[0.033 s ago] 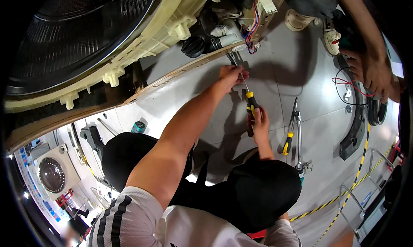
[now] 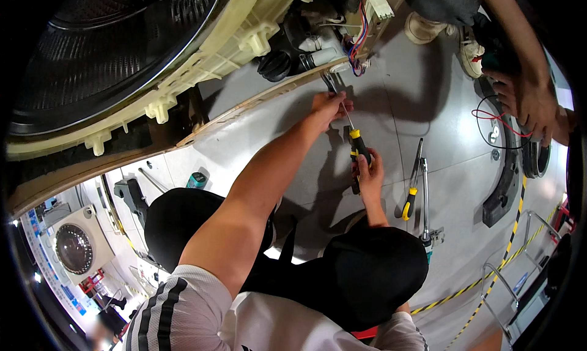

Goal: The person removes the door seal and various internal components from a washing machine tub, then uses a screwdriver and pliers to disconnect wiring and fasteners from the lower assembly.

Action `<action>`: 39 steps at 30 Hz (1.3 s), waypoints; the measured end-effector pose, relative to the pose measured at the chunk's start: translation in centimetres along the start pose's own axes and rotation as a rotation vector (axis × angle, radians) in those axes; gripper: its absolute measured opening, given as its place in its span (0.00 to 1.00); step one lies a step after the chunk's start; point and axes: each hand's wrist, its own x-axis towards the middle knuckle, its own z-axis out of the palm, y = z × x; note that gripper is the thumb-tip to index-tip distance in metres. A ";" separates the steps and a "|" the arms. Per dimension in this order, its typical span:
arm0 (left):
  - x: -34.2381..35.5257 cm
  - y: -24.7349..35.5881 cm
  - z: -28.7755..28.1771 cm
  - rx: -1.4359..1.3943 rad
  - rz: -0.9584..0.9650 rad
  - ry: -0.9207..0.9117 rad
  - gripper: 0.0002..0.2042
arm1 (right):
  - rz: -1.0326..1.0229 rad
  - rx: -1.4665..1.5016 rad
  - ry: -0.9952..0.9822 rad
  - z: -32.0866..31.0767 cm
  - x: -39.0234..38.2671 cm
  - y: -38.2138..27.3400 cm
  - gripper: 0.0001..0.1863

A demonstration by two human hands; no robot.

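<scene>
My right hand [image 2: 370,173] is closed round the black and yellow handle of a screwdriver [image 2: 356,142]. Its thin metal shaft slants up and away to the washing machine's lower frame edge [image 2: 275,95]. Along that shaft my left hand [image 2: 329,108] is closed, its fingers pinched near the tip end. Just beyond those fingers, a forked metal piece [image 2: 330,82] meets the frame; its kind is unclear. Beside the screwdriver handle, a second dark, yellow-marked handle [image 2: 355,186] is partly hidden by my right hand.
Another yellow-handled screwdriver [image 2: 409,204] and a long ratchet wrench [image 2: 425,198] lie on the floor at right. Wires with a white connector [image 2: 380,6] hang above the frame. A person's hand [image 2: 532,106] is at far right, near a curved black part [image 2: 502,192]. The drum [image 2: 122,57] fills the upper left.
My right hand's fingers have shifted very slightly on the screwdriver handle. Everything else looks the same.
</scene>
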 end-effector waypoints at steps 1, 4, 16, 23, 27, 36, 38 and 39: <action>-0.2 0.1 0.2 0.032 -0.002 0.011 0.10 | -0.012 0.016 0.002 0.2 -0.2 0.0 0.24; 0.4 0.2 0.2 -0.053 -0.047 0.006 0.09 | 0.197 0.228 -0.059 -0.3 -0.4 -2.5 0.20; 0.9 -0.4 -0.6 -0.131 -0.030 0.003 0.10 | 0.142 0.288 -0.120 0.4 -0.4 -0.5 0.22; 0.9 -0.1 -0.2 -0.168 -0.026 -0.039 0.11 | 0.328 0.439 -0.195 -0.8 0.2 0.5 0.21; 0.7 -0.1 0.1 -0.137 -0.006 -0.019 0.11 | 0.018 0.166 0.026 0.6 -0.5 -0.7 0.22; 0.8 0.1 0.5 -0.179 -0.029 -0.016 0.12 | 0.039 0.213 -0.033 -0.8 0.0 -0.2 0.20; 0.9 -0.2 0.5 -0.196 -0.022 -0.008 0.12 | 0.133 0.275 -0.038 -0.2 -0.3 -0.3 0.21; 1.1 -0.5 0.0 -0.234 -0.009 -0.004 0.12 | 0.248 0.367 -0.097 -0.1 -0.1 -1.0 0.20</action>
